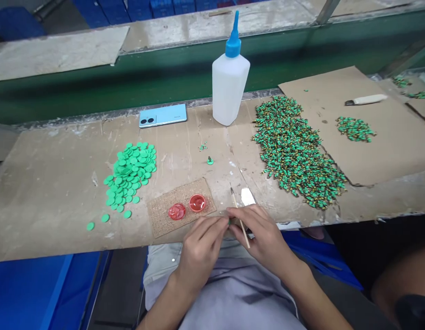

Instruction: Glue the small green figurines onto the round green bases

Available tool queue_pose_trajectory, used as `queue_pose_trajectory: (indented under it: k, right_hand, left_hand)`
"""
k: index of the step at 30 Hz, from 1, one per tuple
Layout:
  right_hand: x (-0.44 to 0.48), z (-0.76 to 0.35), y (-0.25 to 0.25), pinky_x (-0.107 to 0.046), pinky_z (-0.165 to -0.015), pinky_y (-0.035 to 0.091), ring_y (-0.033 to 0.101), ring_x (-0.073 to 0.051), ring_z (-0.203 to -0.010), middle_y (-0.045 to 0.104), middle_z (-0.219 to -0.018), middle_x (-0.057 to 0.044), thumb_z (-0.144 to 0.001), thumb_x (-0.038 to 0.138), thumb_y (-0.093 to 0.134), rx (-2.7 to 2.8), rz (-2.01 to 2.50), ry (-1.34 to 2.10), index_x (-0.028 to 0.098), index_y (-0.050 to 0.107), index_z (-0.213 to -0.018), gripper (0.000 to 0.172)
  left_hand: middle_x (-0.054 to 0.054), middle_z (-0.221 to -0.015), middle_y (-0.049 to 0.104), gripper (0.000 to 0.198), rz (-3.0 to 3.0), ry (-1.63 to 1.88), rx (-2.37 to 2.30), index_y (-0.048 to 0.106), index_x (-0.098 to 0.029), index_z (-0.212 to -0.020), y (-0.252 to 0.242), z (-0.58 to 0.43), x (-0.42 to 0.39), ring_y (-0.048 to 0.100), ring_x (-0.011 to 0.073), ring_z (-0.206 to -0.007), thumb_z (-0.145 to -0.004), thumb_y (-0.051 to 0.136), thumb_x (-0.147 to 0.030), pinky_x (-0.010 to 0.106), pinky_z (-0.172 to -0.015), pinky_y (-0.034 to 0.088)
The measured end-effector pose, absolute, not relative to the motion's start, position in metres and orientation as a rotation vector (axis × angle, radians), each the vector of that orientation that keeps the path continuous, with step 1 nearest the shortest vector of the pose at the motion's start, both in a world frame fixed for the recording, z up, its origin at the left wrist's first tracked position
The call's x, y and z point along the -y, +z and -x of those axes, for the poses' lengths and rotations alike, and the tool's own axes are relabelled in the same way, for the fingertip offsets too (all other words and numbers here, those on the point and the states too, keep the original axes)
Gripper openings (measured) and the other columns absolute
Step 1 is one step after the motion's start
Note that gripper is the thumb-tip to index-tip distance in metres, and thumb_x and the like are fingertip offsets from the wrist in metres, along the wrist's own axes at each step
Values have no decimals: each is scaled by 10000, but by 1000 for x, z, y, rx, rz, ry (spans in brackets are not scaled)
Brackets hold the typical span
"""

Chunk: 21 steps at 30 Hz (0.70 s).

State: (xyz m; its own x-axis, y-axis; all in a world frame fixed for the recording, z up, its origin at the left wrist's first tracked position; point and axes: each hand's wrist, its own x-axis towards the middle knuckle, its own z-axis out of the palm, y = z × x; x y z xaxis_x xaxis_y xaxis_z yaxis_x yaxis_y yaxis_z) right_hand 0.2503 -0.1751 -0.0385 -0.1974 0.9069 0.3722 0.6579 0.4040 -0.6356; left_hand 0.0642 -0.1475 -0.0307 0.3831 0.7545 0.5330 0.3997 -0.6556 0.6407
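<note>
My left hand [200,245] and my right hand [260,233] meet at the near edge of the cardboard-covered bench [54,192], fingers pinched together on a tiny green piece [229,222]. A thin wooden stick [240,217] with a dark tip also rests in my right hand, slanting up toward the bench. Just left of the hands lies a small cork mat [160,215] carrying two red caps [187,207]. A heap of green discs [129,176] lies further left. To the right spreads a large pile of small green-and-yellow figures [296,153].
A white glue bottle [230,78] with a blue nozzle stands at the back, a light-blue phone [163,115] beside it. One small assembled green piece [210,161] sits mid-bench. A smaller heap of figures [355,128] and a knife [366,99] lie on cardboard at the right.
</note>
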Motion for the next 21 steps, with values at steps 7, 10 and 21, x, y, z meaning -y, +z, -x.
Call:
queue_pose_trajectory:
  k: [7,10,21]
  right_hand:
    - [173,-258,-39,-384,-838,613,702,-229,-951,753,-1109,-92,-998,80,581,1839,1280,469,240,531,-1414,448]
    - [172,-260,-40,-384,-847,609,702,-221,-933,753,-1076,-82,-1003,63,552,1821,1265,478,243,531,-1416,451]
    - [173,-263,-43,-308,-800,618,705,-203,-906,757,-1031,-90,-1008,49,521,1778,1228,548,182,584,-1345,367]
  left_hand:
    - [84,-976,766,251,-2239,1139,-981,713,-156,-1127,-33,-62,147,715,180,-871,-945,646,4,297,-776,622]
    - [77,-968,756,260,-2251,1116,-988,711,-163,-1131,-32,-60,148,708,174,-861,-944,645,5,290,-778,616]
    - [118,-942,742,183,-2419,1064,-935,713,-69,-1103,-31,-60,145,683,161,-823,-985,581,-22,244,-740,609]
